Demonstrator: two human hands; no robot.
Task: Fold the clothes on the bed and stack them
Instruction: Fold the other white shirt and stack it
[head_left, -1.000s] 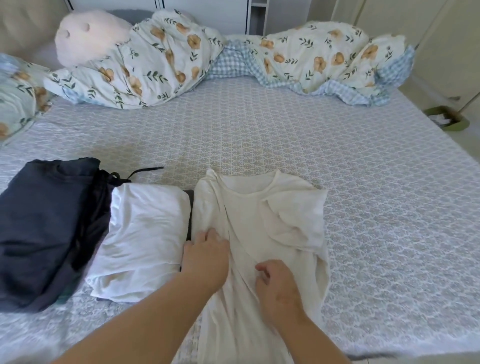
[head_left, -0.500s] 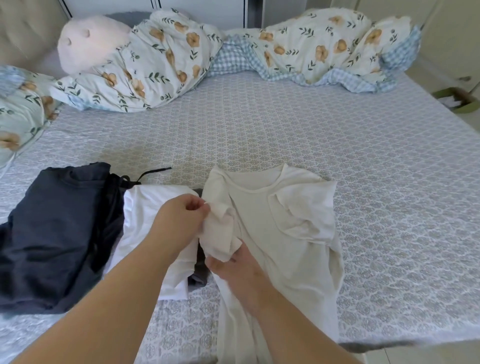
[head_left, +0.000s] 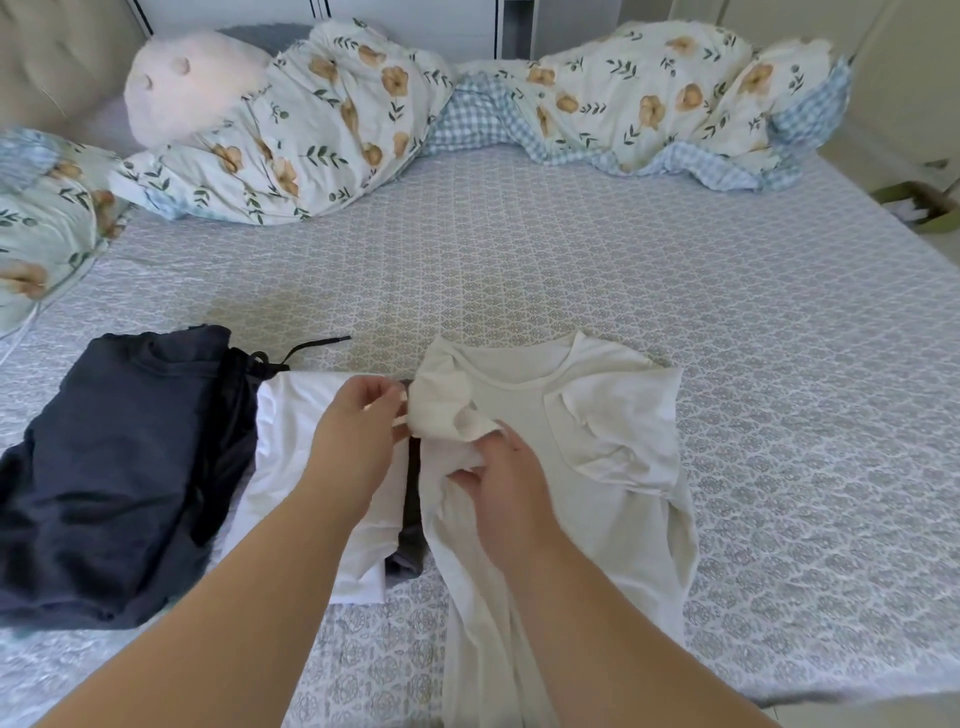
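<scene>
The left hand (head_left: 358, 431) has its fingers curled, and thumb and fingertips pinch the bunched left sleeve of the cream shirt (head_left: 597, 441) at its outer edge. The right hand (head_left: 501, 486) lies palm down on the shirt just below that sleeve; its fingers are bent and appear to grip a fold of the same fabric, though the contact is partly hidden.

The cream shirt lies flat on the bed (head_left: 675, 286), collar away from the person, with its right sleeve folded inward over the chest. A folded white garment (head_left: 296, 467) lies just beside it on the left, with a dark grey piece (head_left: 413, 540) showing between the two. A folded navy garment (head_left: 114, 467) touches the white one on the far left.

A green bin (head_left: 922, 205) stands past the right edge of the bed, holding something white.
</scene>
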